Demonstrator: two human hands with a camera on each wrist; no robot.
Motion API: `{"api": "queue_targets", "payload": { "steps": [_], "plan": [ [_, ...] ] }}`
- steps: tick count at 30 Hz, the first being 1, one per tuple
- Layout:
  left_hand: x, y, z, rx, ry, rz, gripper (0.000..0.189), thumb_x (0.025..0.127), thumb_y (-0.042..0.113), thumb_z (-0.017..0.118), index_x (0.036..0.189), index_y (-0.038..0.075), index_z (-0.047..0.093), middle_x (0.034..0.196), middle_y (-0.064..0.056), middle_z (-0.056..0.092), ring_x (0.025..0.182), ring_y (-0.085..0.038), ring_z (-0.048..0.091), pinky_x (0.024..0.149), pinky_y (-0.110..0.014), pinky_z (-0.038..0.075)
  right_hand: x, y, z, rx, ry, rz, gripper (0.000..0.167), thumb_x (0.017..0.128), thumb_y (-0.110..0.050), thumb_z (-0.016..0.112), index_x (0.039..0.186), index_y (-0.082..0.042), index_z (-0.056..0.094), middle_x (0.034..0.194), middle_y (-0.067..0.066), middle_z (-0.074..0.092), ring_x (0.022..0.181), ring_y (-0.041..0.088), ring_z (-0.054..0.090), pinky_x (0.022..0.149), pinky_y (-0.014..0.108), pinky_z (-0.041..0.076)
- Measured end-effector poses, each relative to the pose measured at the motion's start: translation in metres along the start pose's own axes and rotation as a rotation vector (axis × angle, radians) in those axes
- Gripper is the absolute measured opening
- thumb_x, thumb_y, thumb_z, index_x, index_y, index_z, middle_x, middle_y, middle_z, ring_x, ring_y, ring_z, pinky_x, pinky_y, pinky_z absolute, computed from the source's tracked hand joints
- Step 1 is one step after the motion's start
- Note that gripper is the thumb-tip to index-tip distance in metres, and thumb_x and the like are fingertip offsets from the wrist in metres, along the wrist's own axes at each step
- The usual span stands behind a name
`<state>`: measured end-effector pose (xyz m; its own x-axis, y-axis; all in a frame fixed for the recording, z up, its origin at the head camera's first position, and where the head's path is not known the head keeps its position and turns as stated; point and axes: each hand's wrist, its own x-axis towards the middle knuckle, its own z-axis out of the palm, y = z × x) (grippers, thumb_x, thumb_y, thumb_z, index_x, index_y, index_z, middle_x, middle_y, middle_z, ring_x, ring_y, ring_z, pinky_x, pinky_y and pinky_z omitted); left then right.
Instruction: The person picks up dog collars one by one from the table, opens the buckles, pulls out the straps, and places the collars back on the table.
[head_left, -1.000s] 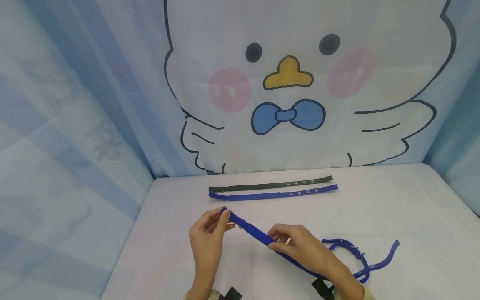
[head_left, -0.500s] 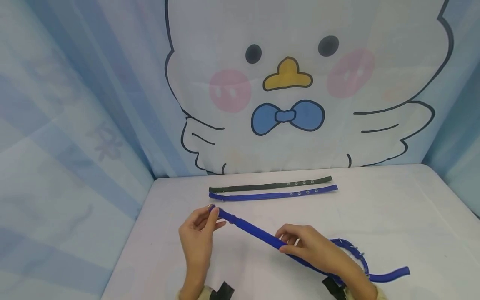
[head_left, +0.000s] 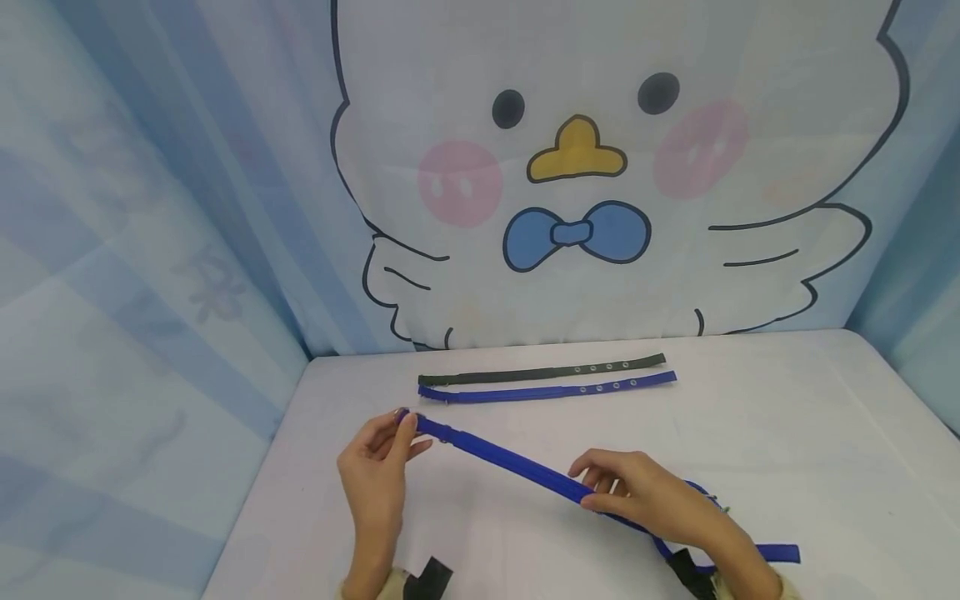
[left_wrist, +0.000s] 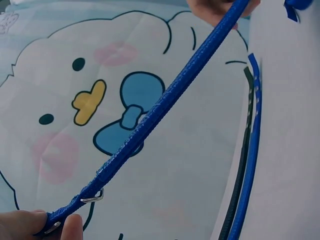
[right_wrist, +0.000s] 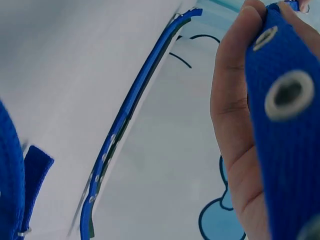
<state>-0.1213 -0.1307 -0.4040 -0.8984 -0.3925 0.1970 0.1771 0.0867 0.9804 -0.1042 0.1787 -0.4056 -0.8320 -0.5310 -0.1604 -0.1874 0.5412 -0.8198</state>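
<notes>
A blue collar (head_left: pixel 517 465) is stretched slantwise between my two hands above the table. My left hand (head_left: pixel 375 479) pinches its buckle end between thumb and fingers, and a metal ring (left_wrist: pixel 92 199) hangs close by in the left wrist view. Farther along, my right hand (head_left: pixel 648 492) grips the strap between thumb and fingers. Metal eyelets (right_wrist: pixel 290 95) show on the strap's part beside the right palm. Past that hand the strap runs down under the right forearm. A flat blue strap end (head_left: pixel 780 552) sticks out beyond the forearm, next to a partly hidden blue loop.
At the back of the white table (head_left: pixel 825 400) lie a dark green collar (head_left: pixel 525 375) and a second blue collar (head_left: pixel 525 396), straight and side by side, with eyelets toward the right. Behind them hangs a curtain (head_left: pixel 600 300) printed with a cartoon bird.
My left hand has moved left and my right hand right, slipping along the collar, so a longer stretch shows between them. The loose blue strap end at the right has swung toward me.
</notes>
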Motion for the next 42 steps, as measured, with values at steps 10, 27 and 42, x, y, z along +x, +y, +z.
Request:
{"api": "queue_targets", "payload": {
  "steps": [10,27,42],
  "plan": [
    [0.005,-0.001,-0.005,0.023,0.032,-0.026,0.024,0.091,0.011,0.072,0.108,-0.005,0.068,0.1,-0.021,0.072,0.08,-0.013,0.075,0.068,-0.031,0.062,-0.01,0.01,-0.013,-0.027,0.022,0.055,0.024,0.092,-0.029,0.071,0.111,-0.016,0.068,0.089,-0.007,0.067,0.08,0.005,0.06,0.067,0.022,0.053],
    [0.013,-0.007,-0.016,0.014,0.08,-0.001,0.023,0.091,0.011,0.072,0.106,-0.007,0.068,0.099,-0.022,0.072,0.077,-0.012,0.074,0.066,-0.031,0.062,-0.03,0.031,-0.035,-0.064,0.064,0.165,0.025,0.089,-0.026,0.074,0.11,-0.014,0.068,0.091,-0.002,0.069,0.08,0.01,0.062,0.067,0.022,0.054],
    [0.019,-0.014,-0.024,0.026,0.127,-0.018,0.024,0.092,0.01,0.071,0.105,-0.008,0.067,0.097,-0.019,0.072,0.076,-0.008,0.074,0.066,-0.029,0.061,-0.051,0.054,-0.063,-0.07,0.137,0.154,0.024,0.092,-0.019,0.07,0.114,-0.008,0.068,0.1,0.002,0.07,0.082,0.004,0.062,0.071,0.026,0.059]
  ]
}}
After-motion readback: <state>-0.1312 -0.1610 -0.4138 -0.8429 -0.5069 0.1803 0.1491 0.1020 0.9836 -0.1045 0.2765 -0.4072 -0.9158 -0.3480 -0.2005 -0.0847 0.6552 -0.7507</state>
